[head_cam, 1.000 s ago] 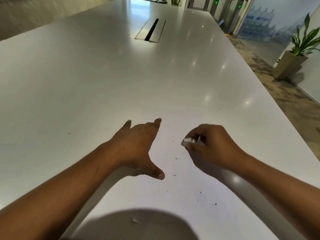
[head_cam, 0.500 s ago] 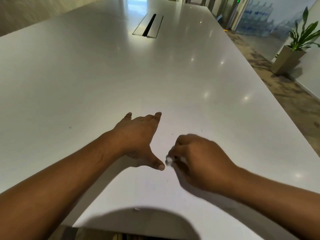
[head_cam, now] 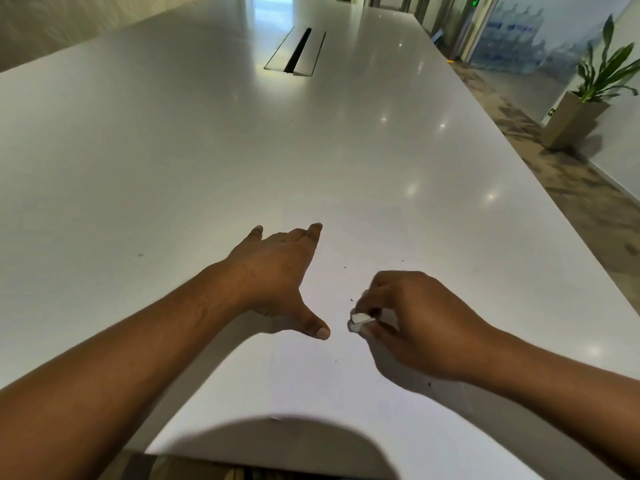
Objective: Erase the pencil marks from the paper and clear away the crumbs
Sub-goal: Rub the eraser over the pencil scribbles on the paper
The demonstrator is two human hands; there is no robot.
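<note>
A white sheet of paper [head_cam: 332, 382] lies on the white table [head_cam: 173, 168] near its front edge, hard to tell apart from the tabletop. My left hand [head_cam: 277, 271] presses flat on the paper's left part, fingers straight and thumb spread. My right hand [head_cam: 412, 320] pinches a small white eraser [head_cam: 360, 321] and holds its tip down on the paper, just right of my left thumb. Several tiny dark crumbs [head_cam: 346, 268] are scattered on the paper around both hands. I cannot make out any pencil marks.
A cable slot with metal flaps [head_cam: 296, 51] sits in the table's far middle. A potted plant [head_cam: 585, 109] stands on the floor at the right. A small white scrap [head_cam: 276, 418] lies near the paper's front edge.
My right hand with the eraser swept left and toward me next to my left thumb, then shifted slightly right again. My left hand has stayed pressed on the paper.
</note>
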